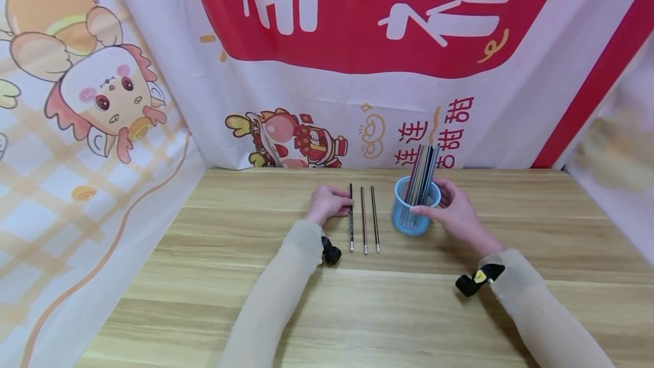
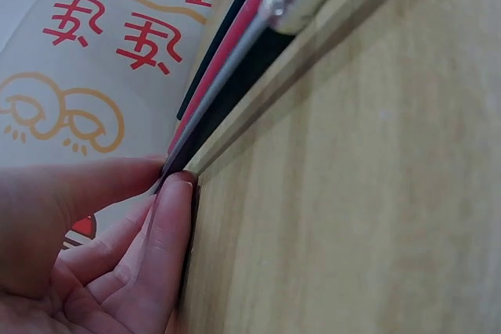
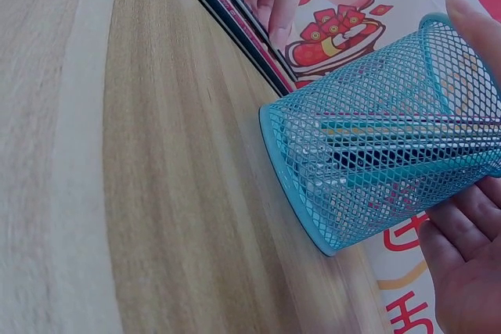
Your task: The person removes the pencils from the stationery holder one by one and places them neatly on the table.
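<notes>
Thumb and fingertips of my left hand (image 1: 327, 204) pinch a black pencil (image 1: 351, 229) that lies along the table, its eraser end toward me. Just right of it, side by side, lie a dark red pencil (image 1: 364, 217) and another black pencil (image 1: 375, 220). My right hand (image 1: 460, 216) grips a blue mesh pencil cup (image 3: 368, 193) near the rim, thumb in front and fingers round the far side. The cup stands upright, and several pencils (image 1: 423, 166) lean in it with their eraser ends down.
The wood-grain table (image 1: 388, 311) ends at a hanging printed cloth (image 1: 368, 90) behind the cup. More printed cloth (image 1: 102, 197) hangs along the left side. A small black camera (image 1: 331, 251) sits on the left wrist, and another black camera (image 1: 467, 284) on the right.
</notes>
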Available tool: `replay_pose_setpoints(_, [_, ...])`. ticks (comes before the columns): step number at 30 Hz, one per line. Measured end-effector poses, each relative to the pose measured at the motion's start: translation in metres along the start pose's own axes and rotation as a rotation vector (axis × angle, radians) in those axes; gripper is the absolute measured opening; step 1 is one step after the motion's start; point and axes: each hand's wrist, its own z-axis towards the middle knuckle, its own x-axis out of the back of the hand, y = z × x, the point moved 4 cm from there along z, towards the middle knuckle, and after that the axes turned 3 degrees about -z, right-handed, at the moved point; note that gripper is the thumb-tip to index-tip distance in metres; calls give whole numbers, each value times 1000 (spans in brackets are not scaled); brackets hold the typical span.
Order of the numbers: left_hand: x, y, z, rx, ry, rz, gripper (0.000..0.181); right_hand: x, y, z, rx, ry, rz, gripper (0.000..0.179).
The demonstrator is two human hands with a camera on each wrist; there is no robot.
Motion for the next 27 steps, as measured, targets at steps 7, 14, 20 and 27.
replay_pose_setpoints(7, [-1,1,-1,11,20,9,27,0,0,0,-3,-4,5,92])
replay_pose_setpoints(14, [-3,2,-5,0,16,2,26,0,0,-2,-2,4,7,91])
replay_pose_setpoints(20, [-3,1,-3,2,16,6,24,0,2,-2,9,12,-3,91])
replay_pose_setpoints(27, [-1,2,-3,-3,9,11,28,0,2,0,16,13,-5,91])
